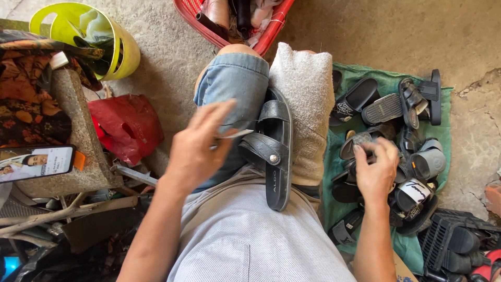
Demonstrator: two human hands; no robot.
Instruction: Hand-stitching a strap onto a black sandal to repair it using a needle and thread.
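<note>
Bare grey concrete floor [376,31], cracked at the right, lies in daylight. A rough concrete block [78,136] stands at the left, a green cloth [389,83] spread opposite.

The black sandal [276,151] on the lap is showing smooth, leather-like straps with 1 shiny metal stud. The grey cloth [305,99] over the right knee is looking rough and towelled. Denim shorts [235,89] are appearing faded and matt. The floor [386,31] is showing rough, cracked concrete. The red bag [128,125] is looking glossy plastic.
</note>
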